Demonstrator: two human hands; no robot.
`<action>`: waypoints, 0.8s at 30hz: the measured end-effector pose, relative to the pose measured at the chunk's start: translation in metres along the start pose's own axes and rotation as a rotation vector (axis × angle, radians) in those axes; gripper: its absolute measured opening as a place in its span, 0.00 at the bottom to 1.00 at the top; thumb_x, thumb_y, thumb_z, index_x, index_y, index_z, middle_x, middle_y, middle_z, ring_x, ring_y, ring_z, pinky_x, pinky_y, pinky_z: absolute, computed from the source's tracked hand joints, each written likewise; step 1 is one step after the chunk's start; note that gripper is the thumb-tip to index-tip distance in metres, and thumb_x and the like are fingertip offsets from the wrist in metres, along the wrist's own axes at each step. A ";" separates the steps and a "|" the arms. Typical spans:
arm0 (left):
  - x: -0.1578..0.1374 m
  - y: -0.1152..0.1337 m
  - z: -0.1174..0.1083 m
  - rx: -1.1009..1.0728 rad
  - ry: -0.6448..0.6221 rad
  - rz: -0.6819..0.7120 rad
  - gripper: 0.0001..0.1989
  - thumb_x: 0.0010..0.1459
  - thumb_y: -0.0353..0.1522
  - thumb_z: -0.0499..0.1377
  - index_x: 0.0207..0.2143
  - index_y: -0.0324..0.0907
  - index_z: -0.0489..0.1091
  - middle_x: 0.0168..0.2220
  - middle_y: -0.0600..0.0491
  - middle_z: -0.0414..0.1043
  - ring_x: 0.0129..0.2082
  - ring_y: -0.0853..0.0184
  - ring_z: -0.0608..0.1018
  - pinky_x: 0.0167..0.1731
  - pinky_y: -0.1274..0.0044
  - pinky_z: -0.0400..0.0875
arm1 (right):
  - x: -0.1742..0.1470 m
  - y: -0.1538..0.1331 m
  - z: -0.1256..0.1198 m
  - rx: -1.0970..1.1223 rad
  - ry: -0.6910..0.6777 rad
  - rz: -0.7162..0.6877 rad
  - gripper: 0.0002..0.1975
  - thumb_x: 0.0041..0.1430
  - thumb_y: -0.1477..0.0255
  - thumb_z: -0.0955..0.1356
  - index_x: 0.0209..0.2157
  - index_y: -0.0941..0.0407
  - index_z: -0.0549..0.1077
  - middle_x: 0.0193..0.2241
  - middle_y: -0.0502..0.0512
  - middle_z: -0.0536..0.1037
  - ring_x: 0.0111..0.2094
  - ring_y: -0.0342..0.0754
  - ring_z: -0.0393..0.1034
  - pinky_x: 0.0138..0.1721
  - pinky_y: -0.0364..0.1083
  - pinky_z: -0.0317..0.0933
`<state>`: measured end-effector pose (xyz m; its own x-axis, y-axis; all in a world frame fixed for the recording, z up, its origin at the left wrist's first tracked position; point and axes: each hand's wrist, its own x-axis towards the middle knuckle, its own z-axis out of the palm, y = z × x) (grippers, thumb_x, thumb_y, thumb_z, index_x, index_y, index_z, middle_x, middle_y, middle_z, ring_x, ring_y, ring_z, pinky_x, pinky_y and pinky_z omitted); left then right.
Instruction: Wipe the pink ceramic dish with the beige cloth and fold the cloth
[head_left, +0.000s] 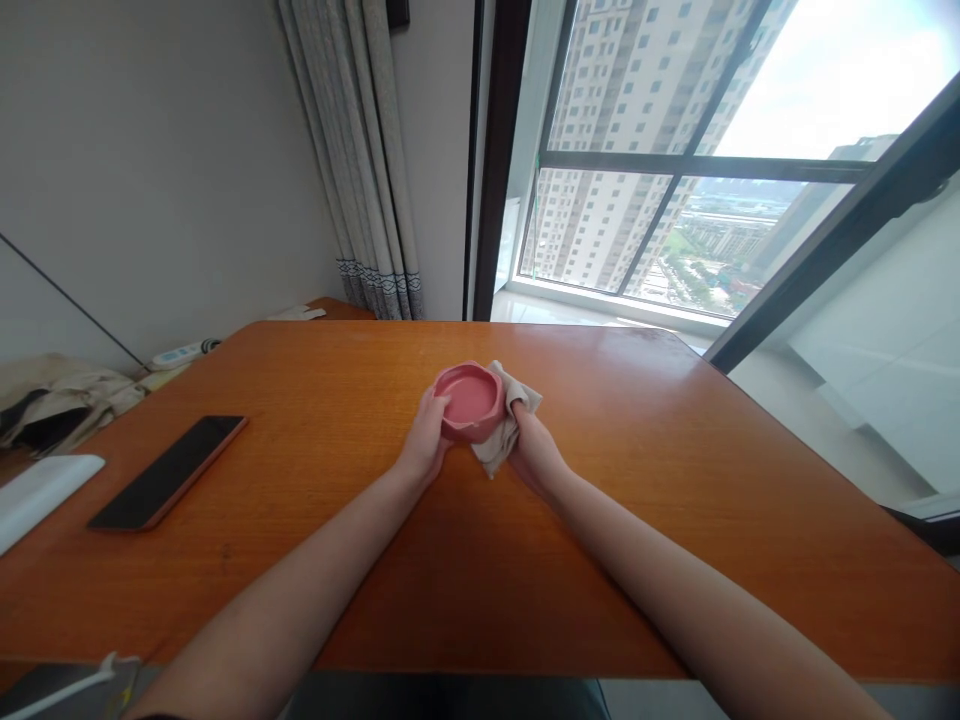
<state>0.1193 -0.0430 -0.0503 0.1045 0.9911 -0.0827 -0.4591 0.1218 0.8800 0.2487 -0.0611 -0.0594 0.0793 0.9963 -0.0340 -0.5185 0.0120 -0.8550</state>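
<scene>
Left hand (425, 436): grips bowl (472, 394)
Right hand (537, 450): grips cloth (492, 452) against it
Between hands: apparent wiping; next stroke needs steadiness

Two hands (424, 438) (535, 449), one bowl (471, 398), one cloth (493, 446), one phone (169, 474)

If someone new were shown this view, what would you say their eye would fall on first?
Most likely the pink dish over the middle of the wooden table, gripped by the left hand while the right hand holds a pale cloth to its side. Next might come the bright window at upper right, then the dark flat device on the table's left.
</scene>
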 end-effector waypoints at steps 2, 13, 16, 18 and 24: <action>-0.001 0.000 0.001 -0.044 0.015 0.063 0.20 0.51 0.33 0.59 0.48 0.47 0.62 0.48 0.52 0.68 0.42 0.67 0.73 0.34 0.77 0.73 | -0.005 0.006 0.008 0.069 -0.014 -0.055 0.25 0.55 0.59 0.66 0.55 0.49 0.65 0.55 0.47 0.69 0.58 0.48 0.60 0.58 0.48 0.56; -0.003 -0.008 0.001 0.171 -0.078 -0.233 0.23 0.51 0.44 0.60 0.49 0.50 0.64 0.51 0.48 0.66 0.45 0.59 0.72 0.30 0.70 0.76 | 0.015 -0.013 -0.017 -0.017 0.209 0.076 0.16 0.54 0.60 0.68 0.39 0.56 0.74 0.39 0.54 0.80 0.45 0.52 0.73 0.45 0.48 0.68; 0.001 -0.002 0.002 0.024 0.027 -0.176 0.21 0.55 0.46 0.55 0.50 0.50 0.63 0.51 0.49 0.66 0.44 0.60 0.73 0.31 0.70 0.75 | 0.007 -0.005 -0.004 0.132 0.121 0.125 0.15 0.54 0.62 0.68 0.41 0.57 0.73 0.42 0.56 0.79 0.47 0.52 0.72 0.46 0.48 0.68; 0.004 0.001 0.001 -0.039 0.064 -0.099 0.19 0.55 0.43 0.56 0.49 0.49 0.63 0.49 0.50 0.67 0.43 0.63 0.73 0.34 0.73 0.74 | 0.003 -0.002 0.003 0.177 0.073 0.124 0.16 0.53 0.65 0.69 0.42 0.56 0.72 0.43 0.55 0.78 0.49 0.52 0.70 0.48 0.49 0.67; 0.001 -0.005 0.002 0.094 0.088 -0.152 0.13 0.50 0.36 0.61 0.38 0.41 0.65 0.36 0.53 0.68 0.32 0.71 0.71 0.27 0.80 0.70 | 0.007 -0.009 -0.006 0.039 0.158 -0.011 0.17 0.50 0.63 0.70 0.42 0.53 0.71 0.46 0.55 0.77 0.53 0.55 0.67 0.52 0.51 0.65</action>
<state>0.1235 -0.0426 -0.0537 0.0868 0.9629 -0.2555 -0.3592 0.2694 0.8935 0.2588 -0.0547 -0.0554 0.2162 0.9703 -0.1083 -0.5496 0.0292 -0.8349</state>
